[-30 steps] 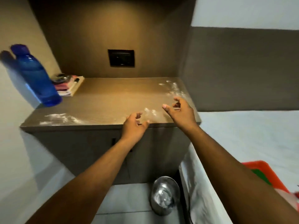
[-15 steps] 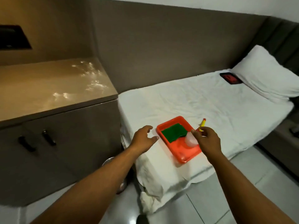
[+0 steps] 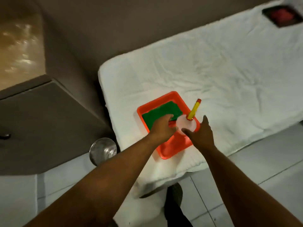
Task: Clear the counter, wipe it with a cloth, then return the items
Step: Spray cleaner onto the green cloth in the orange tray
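Both hands are out over the orange tray [image 3: 165, 154] that sits on the white sheet of the bed [image 3: 213, 66], near its foot corner. My left hand [image 3: 162, 128] is down inside the tray, fingertips on the near edge of the green cloth [image 3: 157, 113]; the fingers curl over it, but I cannot tell whether they have closed into a grip. The cloth lies folded flat in the tray's far half. My right hand [image 3: 200, 134] is open, fingers spread, thumb pointing toward a white round bottle [image 3: 186, 124] that stands at the tray's right side; whether the thumb touches it I cannot tell. A yellow nozzle with a red tip [image 3: 194, 108] sticks up from the bottle and leans away from me. Counter [image 3: 19, 51] lies at far left, its top streaked with pale smears, cabinet front below it. A shiny metal bin [image 3: 102, 150] stands on the tiled floor [image 3: 270, 154] between cabinet and bed. A dark flat thing with a red face [image 3: 282, 16] rests on the sheet at the far right, blurred. My shoe [image 3: 173, 195] shows below the mattress edge.
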{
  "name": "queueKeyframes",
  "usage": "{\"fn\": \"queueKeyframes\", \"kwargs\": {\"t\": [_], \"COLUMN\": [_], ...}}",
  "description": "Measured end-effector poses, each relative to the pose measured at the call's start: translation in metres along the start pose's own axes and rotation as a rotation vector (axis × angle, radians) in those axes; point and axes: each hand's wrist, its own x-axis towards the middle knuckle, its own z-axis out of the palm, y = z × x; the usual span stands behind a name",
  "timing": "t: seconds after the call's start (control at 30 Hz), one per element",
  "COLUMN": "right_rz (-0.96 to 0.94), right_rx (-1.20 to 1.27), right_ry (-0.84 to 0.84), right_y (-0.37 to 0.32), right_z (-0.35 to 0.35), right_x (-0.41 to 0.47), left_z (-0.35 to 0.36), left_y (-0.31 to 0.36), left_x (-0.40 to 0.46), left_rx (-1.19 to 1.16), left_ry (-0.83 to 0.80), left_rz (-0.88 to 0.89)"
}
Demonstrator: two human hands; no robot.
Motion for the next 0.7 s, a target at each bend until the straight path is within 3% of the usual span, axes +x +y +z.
{"fn": "queueKeyframes", "kwargs": {"t": [0.2,0.43,0.57,0.7], "right_rz": [-0.201,-0.339,-0.45,-0.54], "right_rx": [-0.003,-0.154,-0.021,0.205], "right_ry": [0.013,0.014,0.07,-0.003], "right_y": [0.014,-0.015,-0.076,-0.168], "right_z": [0.005,0.011,0.014,0.037], "right_x": [0.065,0.082,0.055,-0.004], "left_z": [0.058,0.036,0.01,-0.075], "left_y": [-0.001,0.001,-0.029,-0.01], "left_x": [0.05,0.049,0.034,-0.044], "left_rx": [0.061,0.024,0.02,-0.06], "left_ry": [-0.04,-0.036,0.02,0.16], "left_rz": [-0.083,-0.15,-0.111,-0.024]}}
